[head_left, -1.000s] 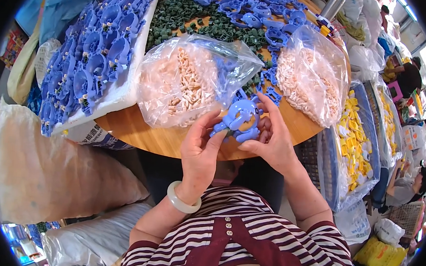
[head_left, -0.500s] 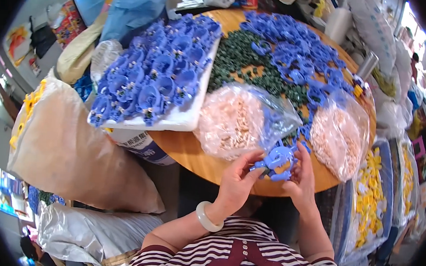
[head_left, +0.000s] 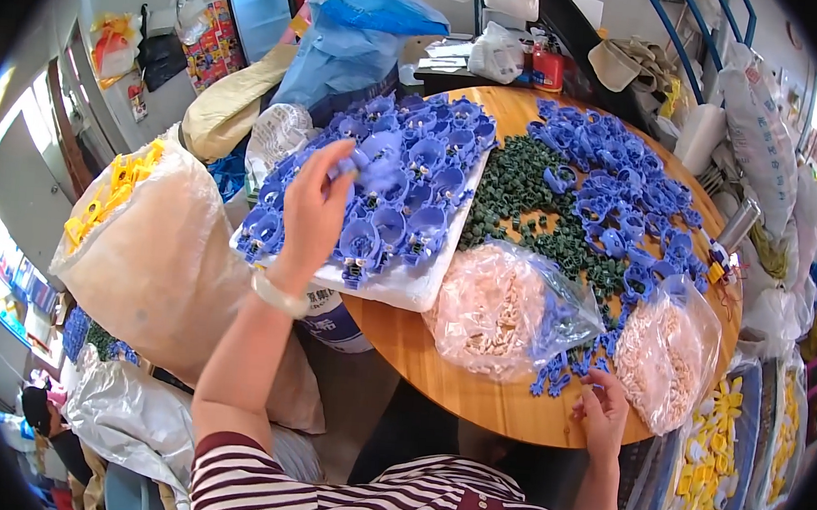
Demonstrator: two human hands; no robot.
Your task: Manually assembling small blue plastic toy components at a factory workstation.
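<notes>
My left hand [head_left: 315,212], a pale bangle [head_left: 278,295] on its wrist, is raised over the white foam tray [head_left: 396,292]. Its thumb and fingers pinch a blue plastic ring-shaped part [head_left: 379,166], smeared by motion. Rows of similar blue cup-shaped parts [head_left: 360,242] with small dark and pale pieces stand on the tray. At the table's near edge is my right hand [head_left: 603,413], its fingers loosely curled, thumb apart from them, nothing visible in between. Small blue plastic pieces [head_left: 557,372] lie just beyond its fingertips. A clear bag of pale pink pieces [head_left: 669,354] sits beside it.
The round wooden table [head_left: 474,406] also bears a heap of dark green pieces [head_left: 522,192], a heap of blue rings [head_left: 622,180] and another bag of pink pieces [head_left: 490,313]. A big beige sack [head_left: 161,266] stands left; yellow parts [head_left: 707,456] fill a bag at right.
My left hand has carried the blue part from in front of me up and left over the tray. My right hand has let go of it and stays near the table edge. The view has tilted up.
</notes>
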